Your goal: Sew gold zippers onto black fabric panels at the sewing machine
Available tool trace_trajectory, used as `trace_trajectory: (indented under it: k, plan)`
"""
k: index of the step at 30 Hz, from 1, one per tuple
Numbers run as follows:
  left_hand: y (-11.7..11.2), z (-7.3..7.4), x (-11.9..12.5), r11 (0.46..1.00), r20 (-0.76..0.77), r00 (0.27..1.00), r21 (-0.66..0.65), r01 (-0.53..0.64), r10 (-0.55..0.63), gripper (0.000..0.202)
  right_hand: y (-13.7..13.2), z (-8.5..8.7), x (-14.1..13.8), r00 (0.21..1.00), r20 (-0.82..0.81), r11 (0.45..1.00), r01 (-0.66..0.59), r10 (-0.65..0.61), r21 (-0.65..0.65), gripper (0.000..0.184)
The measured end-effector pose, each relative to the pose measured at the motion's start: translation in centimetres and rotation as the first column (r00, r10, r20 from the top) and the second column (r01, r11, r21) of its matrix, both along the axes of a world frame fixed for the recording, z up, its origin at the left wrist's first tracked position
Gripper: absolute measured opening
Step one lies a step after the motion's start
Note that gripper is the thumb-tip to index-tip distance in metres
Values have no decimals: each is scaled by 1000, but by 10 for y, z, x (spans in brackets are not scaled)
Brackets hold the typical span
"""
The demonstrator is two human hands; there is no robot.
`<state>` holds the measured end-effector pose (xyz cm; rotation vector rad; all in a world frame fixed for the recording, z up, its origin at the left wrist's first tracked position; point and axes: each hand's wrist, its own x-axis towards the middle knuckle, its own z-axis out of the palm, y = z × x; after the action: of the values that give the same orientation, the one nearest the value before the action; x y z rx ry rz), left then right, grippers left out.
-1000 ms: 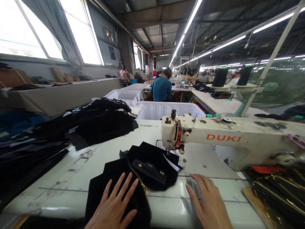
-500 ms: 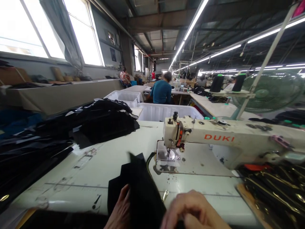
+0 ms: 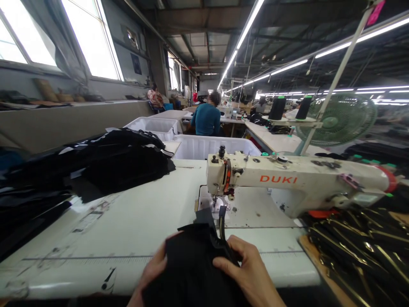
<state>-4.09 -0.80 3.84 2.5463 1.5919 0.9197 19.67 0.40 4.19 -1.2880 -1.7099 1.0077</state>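
A black fabric piece [image 3: 191, 268] is held at the table's front edge, just short of the sewing machine's needle. My left hand [image 3: 155, 270] grips its left side, with the fingertips hidden behind the cloth. On the right side my right hand [image 3: 252, 270] pinches the cloth, thumb on top. A dark zipper strip with gold-coloured teeth [image 3: 222, 224] runs along the right edge of the fabric, its end pointing up toward the presser foot. The white sewing machine [image 3: 249, 172], marked DUKI, stands right behind, its needle area above a metal plate.
Black cut pieces [image 3: 124, 170] are heaped at the left. Gold-toothed black zippers [image 3: 354, 251] lie piled at the right. White plastic bins [image 3: 217, 147] stand behind the table, and a person in a blue top [image 3: 206, 119] sits beyond. Thread cones [image 3: 277, 108] and a fan [image 3: 338, 119] are at right.
My right hand has come onto the fabric's right edge and now pinches it. The cloth has turned and shifted toward the needle, with the zipper along its edge. The view has swung slightly right.
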Motion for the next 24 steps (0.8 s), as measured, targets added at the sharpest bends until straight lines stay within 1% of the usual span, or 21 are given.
trace_trajectory:
  k: [1,2,3,4,5,7,9,11,13,15,17,19,20,22,24]
  plan:
    - [7,6,-1,995,89,993,-54,84,-79,45,0,3,4,1000,-2,1000,-12,11,-24,34]
    - [12,13,-2,976,194,967,-106,189,-166,53,0,5,6,1000,5,999,-25,26,-38,37]
    - [16,18,-2,945,292,925,-145,293,-243,61,-1,7,8,999,18,998,-41,42,-46,40]
    - [17,23,-1,912,369,882,-172,373,-291,66,-3,8,8,998,31,997,-52,54,-51,42]
    - [17,26,1,888,416,855,-195,416,-309,67,-4,8,8,997,38,997,-60,62,-55,45]
    - [14,28,9,877,440,849,-231,422,-293,54,-8,6,8,997,29,996,-66,68,-62,48]
    - [9,26,20,859,481,834,-271,434,-269,37,-11,3,8,998,0,996,-60,60,-62,52]
    - [5,23,29,838,509,818,-295,458,-268,27,-13,0,11,998,-23,997,-67,66,-40,57]
    - [3,20,34,830,520,814,-311,463,-259,26,-15,0,13,995,-36,996,-90,90,-7,56]
    - [2,18,36,845,510,832,-329,422,-217,26,-16,0,15,993,-48,994,-104,106,30,48]
    - [1,18,37,877,479,869,-358,320,-122,24,-17,1,17,994,-77,995,-78,83,61,43]
    - [0,20,38,886,462,886,-396,241,-34,22,-17,0,17,990,-129,996,-46,55,72,41]
    - [-1,21,39,877,475,880,-418,236,-11,19,-17,-1,17,987,-157,997,-35,45,66,41]
    - [-2,25,40,846,535,845,-451,283,3,16,-17,-3,18,981,-190,999,-32,39,39,40]
    - [-1,30,41,823,573,819,-472,318,13,17,-17,-3,17,980,-191,999,-43,47,23,37]
